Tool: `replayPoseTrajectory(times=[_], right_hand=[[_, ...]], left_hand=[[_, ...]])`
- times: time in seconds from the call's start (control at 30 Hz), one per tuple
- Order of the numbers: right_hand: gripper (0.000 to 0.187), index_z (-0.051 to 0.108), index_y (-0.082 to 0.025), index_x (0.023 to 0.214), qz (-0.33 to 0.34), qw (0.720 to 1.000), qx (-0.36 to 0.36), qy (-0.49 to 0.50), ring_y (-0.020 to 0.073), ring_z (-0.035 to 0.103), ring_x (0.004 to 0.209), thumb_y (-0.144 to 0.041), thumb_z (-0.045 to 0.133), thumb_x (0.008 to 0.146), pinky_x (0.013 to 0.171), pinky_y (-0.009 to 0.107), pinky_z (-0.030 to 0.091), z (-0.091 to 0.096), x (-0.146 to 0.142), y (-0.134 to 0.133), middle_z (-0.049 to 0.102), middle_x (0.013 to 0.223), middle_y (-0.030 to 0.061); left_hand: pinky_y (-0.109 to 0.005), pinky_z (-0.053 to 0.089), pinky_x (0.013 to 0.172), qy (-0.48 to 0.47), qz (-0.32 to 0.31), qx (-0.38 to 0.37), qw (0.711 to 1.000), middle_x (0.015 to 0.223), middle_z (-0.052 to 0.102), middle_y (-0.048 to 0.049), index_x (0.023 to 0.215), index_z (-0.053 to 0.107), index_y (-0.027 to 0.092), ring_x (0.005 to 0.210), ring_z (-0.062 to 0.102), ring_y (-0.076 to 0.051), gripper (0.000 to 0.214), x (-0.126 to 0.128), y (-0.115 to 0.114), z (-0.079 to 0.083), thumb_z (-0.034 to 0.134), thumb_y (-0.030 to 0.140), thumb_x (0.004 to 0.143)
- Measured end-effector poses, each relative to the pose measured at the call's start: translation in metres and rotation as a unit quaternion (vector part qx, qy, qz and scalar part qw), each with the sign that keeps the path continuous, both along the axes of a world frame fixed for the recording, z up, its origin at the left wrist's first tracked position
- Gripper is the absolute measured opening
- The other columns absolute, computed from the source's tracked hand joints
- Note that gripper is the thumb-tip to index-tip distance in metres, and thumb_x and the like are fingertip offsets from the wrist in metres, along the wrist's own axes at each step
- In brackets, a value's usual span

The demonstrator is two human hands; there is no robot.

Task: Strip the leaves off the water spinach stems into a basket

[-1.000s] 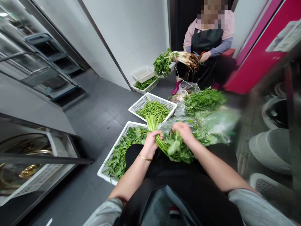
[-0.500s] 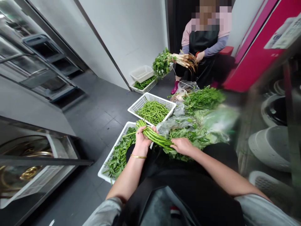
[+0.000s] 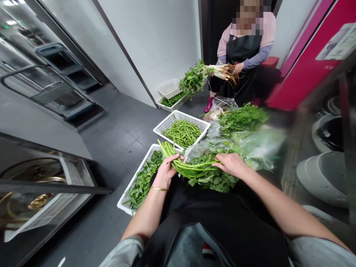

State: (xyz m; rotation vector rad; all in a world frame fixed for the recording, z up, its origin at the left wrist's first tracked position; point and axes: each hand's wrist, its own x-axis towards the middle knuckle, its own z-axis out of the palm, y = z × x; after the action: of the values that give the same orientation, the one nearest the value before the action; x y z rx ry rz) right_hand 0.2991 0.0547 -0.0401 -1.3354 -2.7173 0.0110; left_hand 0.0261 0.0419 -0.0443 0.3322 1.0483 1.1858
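Note:
My left hand [image 3: 167, 168], with a gold bracelet at the wrist, is closed around a bunch of long-stemmed leafy greens [image 3: 191, 168] above my lap. The cut stem ends stick up past the thumb, and the leaves hang to the right. Farther right, my right hand [image 3: 229, 163] pinches a few stems of the same bunch, drawn out sideways from the rest. Beside my left knee lies a white basket [image 3: 133, 181] of picked green leaves. Ahead of it is another white basket [image 3: 160, 128] filled with bare green stems.
Plastic bags [image 3: 203, 148] and heaped leafy vegetables [image 3: 243, 116] lie in front of me. Across from me a person [image 3: 244, 48] holds white-stemmed greens with roots. Metal shelving [image 3: 91, 190] stands to the left, white tubs [image 3: 322, 178] to the right, and small white baskets [image 3: 169, 89] by the wall.
My right hand has moved right and slightly up, stretching stems out sideways. The bunch bends more and shows more of its leaves. My left hand keeps its hold.

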Motion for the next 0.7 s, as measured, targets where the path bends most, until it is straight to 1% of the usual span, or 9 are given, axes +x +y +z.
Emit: replayPoseTrajectory(times=[0.1, 0.27, 0.37, 0.43, 0.47, 0.53, 0.57, 0.6, 0.7], right_hand=[[0.036, 0.062, -0.016, 0.089, -0.024, 0.999, 0.036, 0.016, 0.0186, 0.065, 0.069, -0.047, 0.042, 0.092, 0.051, 0.024, 0.032, 0.008, 0.006, -0.001, 0.07, 0.085, 0.0089], [0.031, 0.064, -0.018, 0.098, -0.047, 0.995, -0.002, 0.091, 0.0192, 0.065, 0.068, -0.045, 0.052, 0.087, 0.055, 0.025, 0.04, 0.013, 0.022, 0.014, 0.072, 0.086, 0.007], [0.033, 0.063, -0.018, 0.107, -0.124, 0.961, 0.013, 0.247, 0.0195, 0.065, 0.067, -0.042, 0.052, 0.087, 0.059, 0.028, 0.046, 0.025, 0.035, 0.008, 0.071, 0.087, 0.007], [0.029, 0.065, -0.018, 0.099, -0.154, 0.926, -0.003, 0.346, 0.0196, 0.065, 0.071, -0.041, 0.05, 0.087, 0.064, 0.03, 0.049, 0.034, 0.04, -0.007, 0.071, 0.086, 0.0063], [0.027, 0.067, -0.019, 0.092, -0.141, 0.918, -0.04, 0.368, 0.0196, 0.065, 0.073, -0.04, 0.05, 0.087, 0.066, 0.031, 0.05, 0.036, 0.039, -0.016, 0.071, 0.085, 0.0053], [0.025, 0.068, -0.021, 0.086, -0.086, 0.92, -0.134, 0.358, 0.0198, 0.067, 0.077, -0.038, 0.05, 0.087, 0.071, 0.032, 0.052, 0.035, 0.029, -0.03, 0.072, 0.086, 0.004], [0.024, 0.068, -0.021, 0.089, -0.069, 0.923, -0.164, 0.341, 0.02, 0.067, 0.079, -0.037, 0.05, 0.087, 0.074, 0.033, 0.052, 0.031, 0.021, -0.033, 0.072, 0.09, 0.0043], [0.025, 0.068, -0.022, 0.098, -0.069, 0.926, -0.17, 0.329, 0.0203, 0.067, 0.082, -0.035, 0.05, 0.087, 0.076, 0.034, 0.052, 0.027, 0.011, -0.034, 0.072, 0.096, 0.0053], [0.034, 0.06, -0.018, 0.117, -0.109, 0.936, -0.107, 0.318, 0.0215, 0.067, 0.089, -0.031, 0.049, 0.088, 0.079, 0.035, 0.051, 0.012, -0.024, -0.019, 0.069, 0.108, 0.0101]], left_hand=[[-0.023, 0.05, 0.048, 0.048, 0.006, 0.009, 0.999, 0.049, 0.061, -0.0026, 0.055, 0.06, 0.01, 0.042, 0.056, -0.011, 0.013, 0.001, 0.001, -0.003, 0.072, 0.015, 0.058], [-0.02, 0.042, 0.036, 0.06, -0.033, 0.004, 0.998, 0.046, 0.058, -0.0013, 0.057, 0.059, 0.009, 0.034, 0.05, -0.01, 0.017, 0.002, 0.0, -0.003, 0.074, 0.018, 0.058], [-0.02, 0.04, 0.035, 0.009, -0.016, 0.014, 1.0, 0.043, 0.053, 0.0014, 0.059, 0.055, 0.012, 0.032, 0.046, -0.008, 0.019, -0.001, -0.001, 0.002, 0.072, 0.019, 0.064], [-0.019, 0.039, 0.036, -0.03, 0.018, 0.02, 0.999, 0.044, 0.052, 0.0026, 0.061, 0.053, 0.013, 0.032, 0.045, -0.007, 0.019, -0.001, -0.001, 0.005, 0.069, 0.02, 0.069], [-0.019, 0.04, 0.037, -0.049, 0.034, 0.02, 0.998, 0.046, 0.053, 0.0028, 0.064, 0.053, 0.013, 0.033, 0.045, -0.007, 0.018, 0.0, -0.002, 0.007, 0.067, 0.02, 0.071], [-0.019, 0.042, 0.039, -0.085, 0.06, 0.016, 0.995, 0.049, 0.053, 0.0031, 0.067, 0.052, 0.014, 0.034, 0.046, -0.007, 0.016, 0.005, -0.003, 0.008, 0.065, 0.02, 0.074], [-0.019, 0.043, 0.04, -0.103, 0.069, 0.012, 0.992, 0.05, 0.053, 0.0035, 0.069, 0.051, 0.014, 0.035, 0.047, -0.007, 0.016, 0.009, -0.003, 0.009, 0.064, 0.019, 0.075], [-0.02, 0.044, 0.041, -0.122, 0.073, 0.008, 0.99, 0.051, 0.053, 0.0038, 0.069, 0.051, 0.015, 0.036, 0.047, -0.006, 0.016, 0.014, -0.004, 0.009, 0.064, 0.019, 0.076], [-0.023, 0.048, 0.045, -0.165, 0.054, -0.018, 0.985, 0.051, 0.052, 0.0034, 0.068, 0.05, 0.015, 0.036, 0.047, -0.007, 0.017, 0.029, -0.008, 0.007, 0.06, 0.021, 0.08]])
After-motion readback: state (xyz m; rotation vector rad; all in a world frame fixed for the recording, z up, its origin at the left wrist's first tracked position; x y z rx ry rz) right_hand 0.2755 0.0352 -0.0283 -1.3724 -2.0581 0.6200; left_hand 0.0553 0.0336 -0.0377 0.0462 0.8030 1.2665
